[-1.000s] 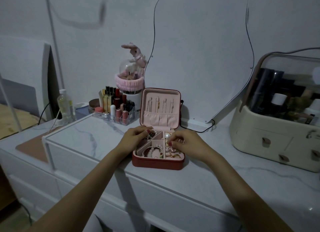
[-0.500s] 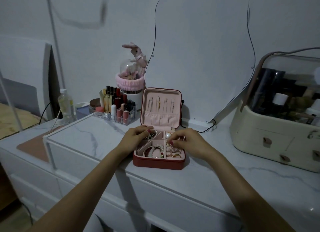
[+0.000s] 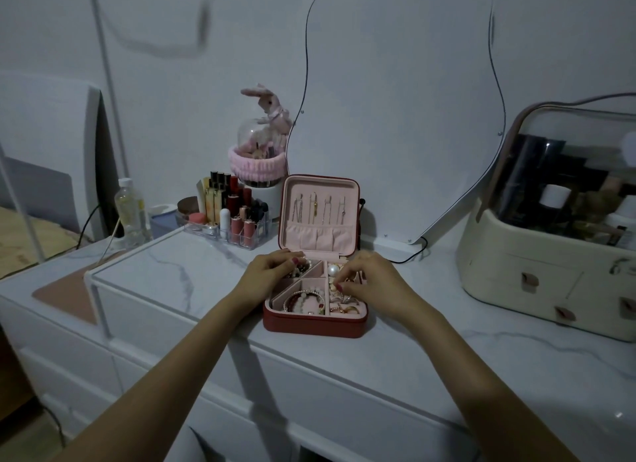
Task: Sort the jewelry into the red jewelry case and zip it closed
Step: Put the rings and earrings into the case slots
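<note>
We see the white marble-pattern dresser top (image 3: 395,341), and on it the square red jewelry case with pink lining (image 3: 315,324), which stands open, its lid (image 3: 320,217) upright behind our two hands. We judge the case to be light but stiff, with a smooth leather-like skin, so it can slide on the polished top when we push inside it; to take hold of it we would press on the outer walls at left and right, and for the closing step the zip must be found along the rim, where we cannot see the puller now. Our left hand (image 3: 272,272) has its fingers curled over the far-left compartment, on a dark beaded piece (image 3: 298,271); if it really pinches the beads we cannot tell. Just right of these fingers lies a large white pearl (image 3: 332,271), round and probably slippery. Our right hand (image 3: 371,282) is narrow at the tips, and thumb and forefinger seem to pinch a small gold-coloured piece (image 3: 347,282) above the right compartment. Below this grip, toward us, small gold rings (image 3: 346,308) lie together; they are tiny and hard, and easy to drop. To their left the beaded bracelets (image 3: 304,301) lie in the near compartment; they are limp, and best lifted at one bead.
</note>
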